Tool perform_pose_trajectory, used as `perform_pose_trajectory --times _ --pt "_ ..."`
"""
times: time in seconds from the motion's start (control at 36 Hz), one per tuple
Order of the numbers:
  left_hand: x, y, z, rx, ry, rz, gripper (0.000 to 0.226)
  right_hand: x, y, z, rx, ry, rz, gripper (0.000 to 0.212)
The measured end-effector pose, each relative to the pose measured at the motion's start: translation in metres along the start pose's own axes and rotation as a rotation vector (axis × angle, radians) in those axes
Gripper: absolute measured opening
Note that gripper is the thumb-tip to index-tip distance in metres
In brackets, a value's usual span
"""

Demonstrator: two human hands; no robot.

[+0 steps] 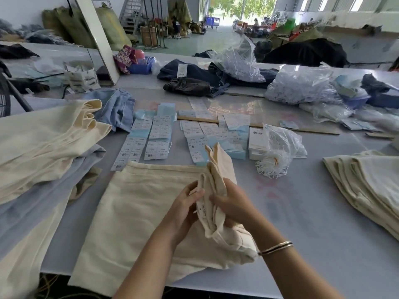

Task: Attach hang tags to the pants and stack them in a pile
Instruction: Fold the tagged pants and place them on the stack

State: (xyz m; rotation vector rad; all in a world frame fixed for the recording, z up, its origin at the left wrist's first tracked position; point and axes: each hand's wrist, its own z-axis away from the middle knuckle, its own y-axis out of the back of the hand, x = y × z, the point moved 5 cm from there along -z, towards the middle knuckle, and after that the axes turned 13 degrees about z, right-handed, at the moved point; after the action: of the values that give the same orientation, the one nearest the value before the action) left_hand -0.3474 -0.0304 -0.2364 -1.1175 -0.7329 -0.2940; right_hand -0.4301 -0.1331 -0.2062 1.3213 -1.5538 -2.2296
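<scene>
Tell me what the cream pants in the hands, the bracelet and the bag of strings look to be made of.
Cream pants: matte woven cloth, likely cotton; soft folds, stitched hem.
Bracelet: shiny silver-coloured metal, probably; it glints.
Bag of strings: thin clear plastic film, crinkled and glossy.

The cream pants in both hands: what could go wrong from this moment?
1. The cream pants hang over the table edge, so they might slide off while the left hand and right hand lift the waistband.
2. The raised cloth is close to the loose paper tags; a wide move could scatter them.
</scene>
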Motion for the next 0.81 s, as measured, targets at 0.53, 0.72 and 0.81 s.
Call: perform_pose_trajectory --times 0.53,0.72,0.81 --pt "-0.006 0.027 0.012 -0.003 0.090 -0.248 0.035 0.004 0.012 0.005 0.030 0.031 -0.379 0.025" --pt "-0.023 0.021 0.008 -0.006 0.035 0.051 0.021 0.042 -0.009 0.017 -0.031 -0.178 -1.230 0.036" --pt "-0.033 0.010 0.009 -0.026 0.046 0.043 0.019 0.060 -0.012 0.020 0.055 -0.186 -1.319 0.033"
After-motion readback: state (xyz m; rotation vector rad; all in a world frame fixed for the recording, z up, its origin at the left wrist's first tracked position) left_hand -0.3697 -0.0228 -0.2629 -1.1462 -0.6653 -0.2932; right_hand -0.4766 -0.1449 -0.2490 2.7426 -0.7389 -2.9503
